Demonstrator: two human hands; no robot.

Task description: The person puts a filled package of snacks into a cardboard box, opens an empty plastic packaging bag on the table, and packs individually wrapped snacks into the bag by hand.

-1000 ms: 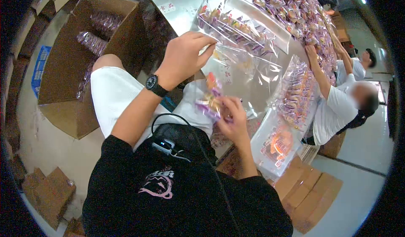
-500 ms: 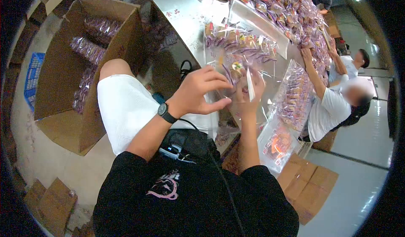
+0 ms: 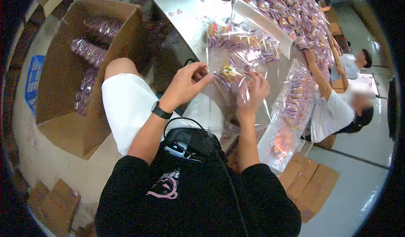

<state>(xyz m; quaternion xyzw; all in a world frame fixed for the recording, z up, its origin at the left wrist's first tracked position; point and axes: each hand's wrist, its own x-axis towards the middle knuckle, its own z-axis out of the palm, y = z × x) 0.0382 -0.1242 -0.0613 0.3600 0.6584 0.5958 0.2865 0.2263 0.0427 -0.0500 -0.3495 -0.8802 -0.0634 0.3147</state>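
A large clear plastic bag (image 3: 219, 106) hangs open between my hands at the table's edge. My left hand (image 3: 184, 85) has its thumb and fingers closed on the bag's left edge. My right hand (image 3: 252, 93) is seen through the film, fingers curled at the bag's right side; glare hides part of the grip. Between the hands, a small wrapped snack packet (image 3: 229, 71) with a yellow and green print shows through the plastic. Just beyond are rows of purple-edged snack packets (image 3: 244, 39), seemingly within the same bag.
A metal table (image 3: 177, 9) carries a heap of snack packets (image 3: 278, 5) and a metal tray (image 3: 257, 20). On the right lie a filled bag (image 3: 297, 91) and printed flat bags (image 3: 280, 146). A cardboard box (image 3: 59, 76) with filled bags stands left. A co-worker (image 3: 333, 114) reaches toward the heap.
My left hand has drawn back left and closed from a spread pose onto the bag's edge. My right hand has shifted slightly, and the bag's mouth is stretched wider.
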